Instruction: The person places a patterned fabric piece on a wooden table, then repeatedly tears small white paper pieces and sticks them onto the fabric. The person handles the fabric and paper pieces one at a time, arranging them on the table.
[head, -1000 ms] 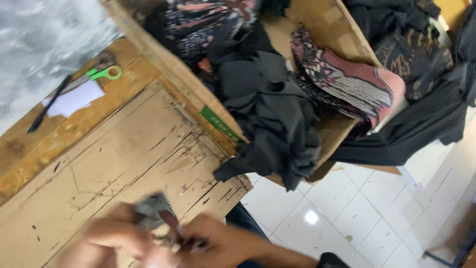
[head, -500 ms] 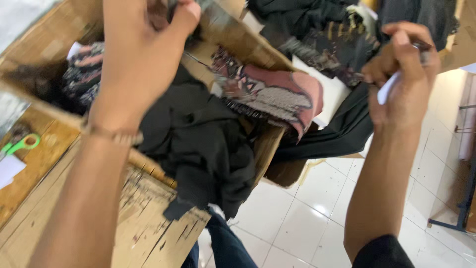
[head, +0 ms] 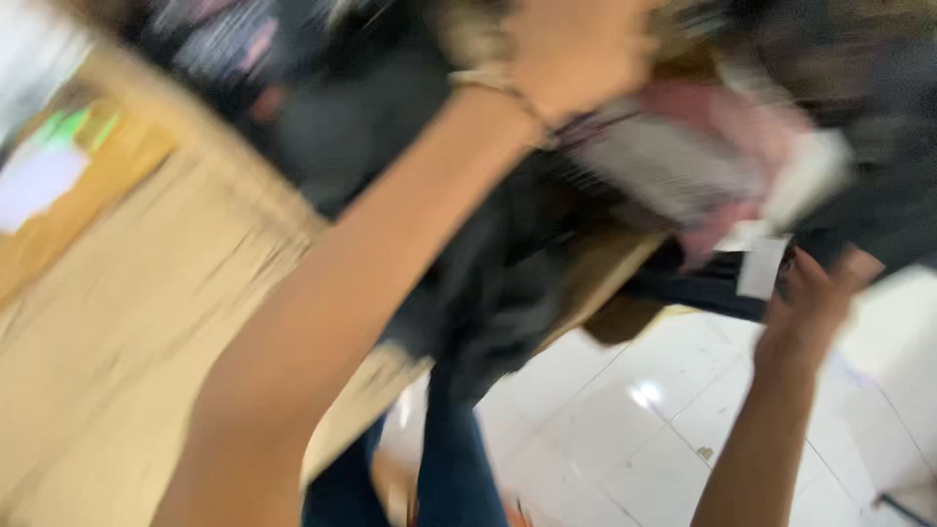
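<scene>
A small white tag (head: 760, 265) hangs at the fingertips of the right hand (head: 810, 304), flat and upright, just under the pink cloth (head: 703, 156). That cloth is pink with grey and dark patterns, folded, lying on the edge of a brown box (head: 595, 283). Black cloth (head: 498, 283) spills over the box side. All is blurry.

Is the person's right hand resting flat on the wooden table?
No, the right hand is raised over the white tiled floor, beside a small white tag, well off the wooden table.
</scene>
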